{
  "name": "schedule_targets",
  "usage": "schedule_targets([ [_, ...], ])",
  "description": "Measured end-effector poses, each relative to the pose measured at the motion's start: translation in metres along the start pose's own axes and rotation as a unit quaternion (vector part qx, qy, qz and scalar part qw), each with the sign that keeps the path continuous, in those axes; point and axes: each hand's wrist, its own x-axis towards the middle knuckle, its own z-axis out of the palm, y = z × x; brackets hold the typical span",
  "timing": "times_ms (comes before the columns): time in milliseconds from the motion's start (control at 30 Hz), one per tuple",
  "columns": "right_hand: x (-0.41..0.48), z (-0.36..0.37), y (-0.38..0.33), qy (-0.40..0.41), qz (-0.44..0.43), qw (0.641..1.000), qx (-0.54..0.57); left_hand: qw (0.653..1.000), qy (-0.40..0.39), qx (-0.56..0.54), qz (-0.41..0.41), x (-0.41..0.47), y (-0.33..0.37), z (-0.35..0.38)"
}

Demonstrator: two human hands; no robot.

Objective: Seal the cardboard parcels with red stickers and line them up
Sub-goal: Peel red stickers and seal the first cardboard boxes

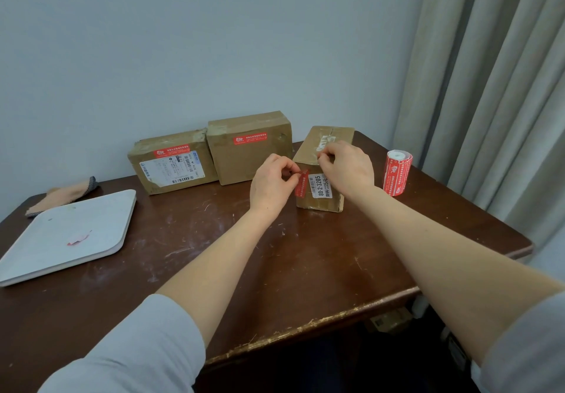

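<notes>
**Sticker going onto the third parcel**

Fingers (pixel 289 167) of my left hand (pixel 270 183) are pinched on the upper end of a red sticker (pixel 302 183), which hangs down the near face of the third parcel (pixel 324 175), just left of its white barcode label (pixel 320 185). I judge I hold it by one end so that it can be laid flat without creasing. My right hand (pixel 347 167) rests on the parcel's top near edge, fingertips drawn together at the taped seam, probably to steady the box; whether they also nip the sticker's tip I cannot tell. Just right of the parcel the sticker roll (pixel 396 173) stands upright on the bench (pixel 275 270). Left of my hands, two sealed parcels (pixel 214 160) stand side by side against the wall, red strips already on. Far left lie a white tray (pixel 61 236) and a cloth (pixel 65 192).
</notes>
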Motion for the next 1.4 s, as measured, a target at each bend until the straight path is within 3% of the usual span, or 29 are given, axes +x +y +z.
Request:
schedule_targets([
  [567,-0.0006,-0.0001,-0.0001,0.002,-0.002,1.0,0.0,0.999,-0.005,-0.029,-0.046,-0.0016,0.0008,0.0027],
  [967,0.0002,0.0009,0.0013,0.001,-0.003,1.0,-0.001,0.999,0.004,0.037,-0.013,-0.0005,0.0016,0.0034],
  [1400,0.0013,0.003,0.0022,0.003,-0.002,1.0,0.001,0.999,-0.031,0.005,-0.014,0.0037,-0.0043,0.0023],
])
